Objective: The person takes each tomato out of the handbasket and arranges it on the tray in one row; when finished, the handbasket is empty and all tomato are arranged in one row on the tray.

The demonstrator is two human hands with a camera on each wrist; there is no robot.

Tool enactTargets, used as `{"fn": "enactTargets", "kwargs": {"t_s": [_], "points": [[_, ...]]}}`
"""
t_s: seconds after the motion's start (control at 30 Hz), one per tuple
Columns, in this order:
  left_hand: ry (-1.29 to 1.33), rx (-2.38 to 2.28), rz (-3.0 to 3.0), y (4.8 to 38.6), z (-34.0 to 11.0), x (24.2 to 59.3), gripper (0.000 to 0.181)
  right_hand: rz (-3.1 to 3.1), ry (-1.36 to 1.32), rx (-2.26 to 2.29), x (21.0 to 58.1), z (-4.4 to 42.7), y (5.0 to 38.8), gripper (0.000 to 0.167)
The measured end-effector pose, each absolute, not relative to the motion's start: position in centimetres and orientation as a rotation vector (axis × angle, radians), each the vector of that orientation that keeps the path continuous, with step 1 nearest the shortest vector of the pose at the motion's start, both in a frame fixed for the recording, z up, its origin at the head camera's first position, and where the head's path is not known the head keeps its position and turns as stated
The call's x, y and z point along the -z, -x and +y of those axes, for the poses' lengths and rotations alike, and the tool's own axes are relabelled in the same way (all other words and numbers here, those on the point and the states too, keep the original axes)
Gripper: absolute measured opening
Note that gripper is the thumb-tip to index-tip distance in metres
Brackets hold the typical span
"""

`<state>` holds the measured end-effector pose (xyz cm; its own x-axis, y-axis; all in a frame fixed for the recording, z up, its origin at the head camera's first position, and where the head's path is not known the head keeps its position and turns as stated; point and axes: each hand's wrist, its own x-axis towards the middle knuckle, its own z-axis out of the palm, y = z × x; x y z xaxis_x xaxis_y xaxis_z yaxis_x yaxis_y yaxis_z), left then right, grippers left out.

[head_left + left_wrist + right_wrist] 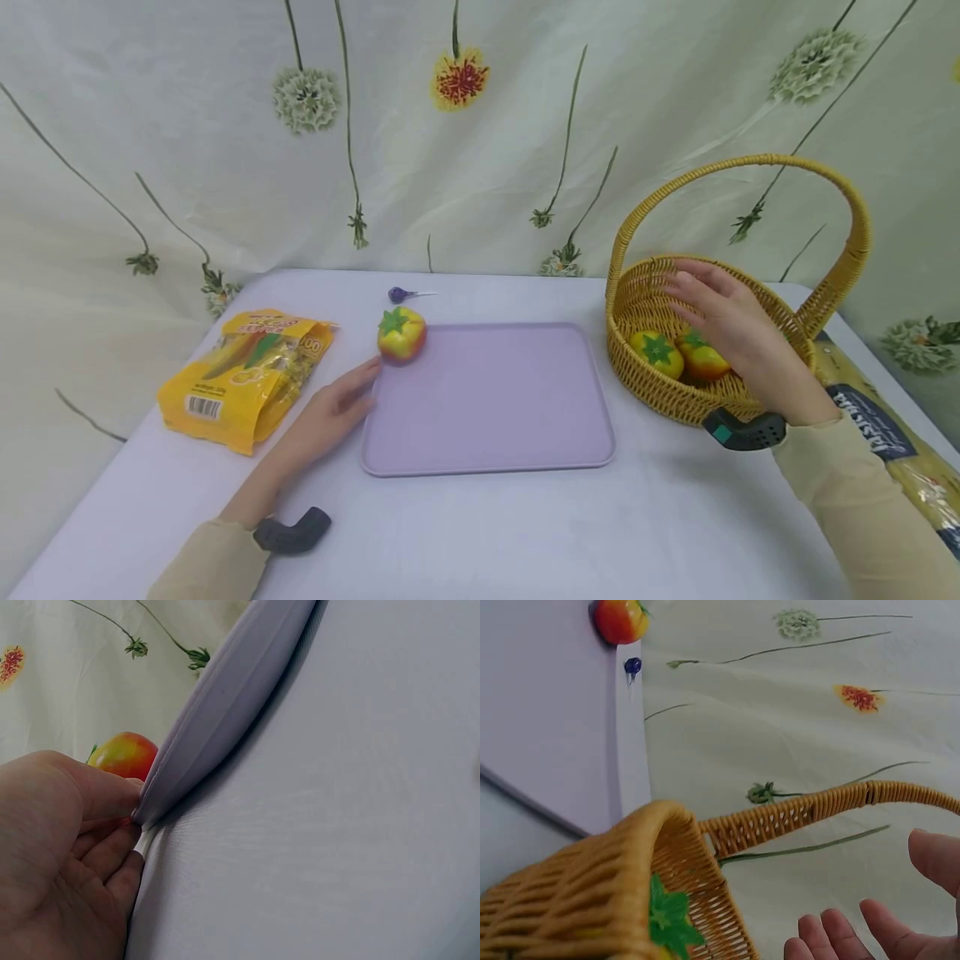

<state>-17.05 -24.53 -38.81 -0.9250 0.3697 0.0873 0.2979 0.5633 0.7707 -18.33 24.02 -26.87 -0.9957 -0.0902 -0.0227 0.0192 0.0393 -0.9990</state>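
The left hand (330, 419) is at the left edge of a light purple tray (491, 400); in the left wrist view its thumb and fingers (109, 840) pinch the tray's rim (217, 712). One red-yellow persimmon-like fruit (402, 335) sits at the tray's back left corner, just beyond that hand. Over the wicker basket (652, 392) on the right hovers the right hand (723, 321), fingers loosely extended and holding nothing. Inside the basket lie two similar fruits (657, 353), partly hidden by the hand and basket wall. In the right wrist view the hand (900, 937) is beside the basket's handle (780, 817).
A yellow candy bag (225, 383) lies left of the tray. Behind the fruit is a small purple lollipop (398, 295) with a white stick. A gold and dark blue package (877, 425) lies along the right side, partly under the right arm. A floral cloth hangs behind the table.
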Motion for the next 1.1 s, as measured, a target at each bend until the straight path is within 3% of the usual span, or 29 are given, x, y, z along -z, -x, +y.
{"fn": "enactTargets", "kwargs": {"t_s": [0.47,1.1], "points": [[-0.604,-1.322,2.702,17.0,-24.6,38.8,0.047,2.437,0.022,1.608,29.4,26.2,18.4,0.072],[-0.609,-1.317,2.711,16.8,-24.7,38.8,0.045,2.534,0.362,1.369,31.3,25.3,19.5,0.049]]}}
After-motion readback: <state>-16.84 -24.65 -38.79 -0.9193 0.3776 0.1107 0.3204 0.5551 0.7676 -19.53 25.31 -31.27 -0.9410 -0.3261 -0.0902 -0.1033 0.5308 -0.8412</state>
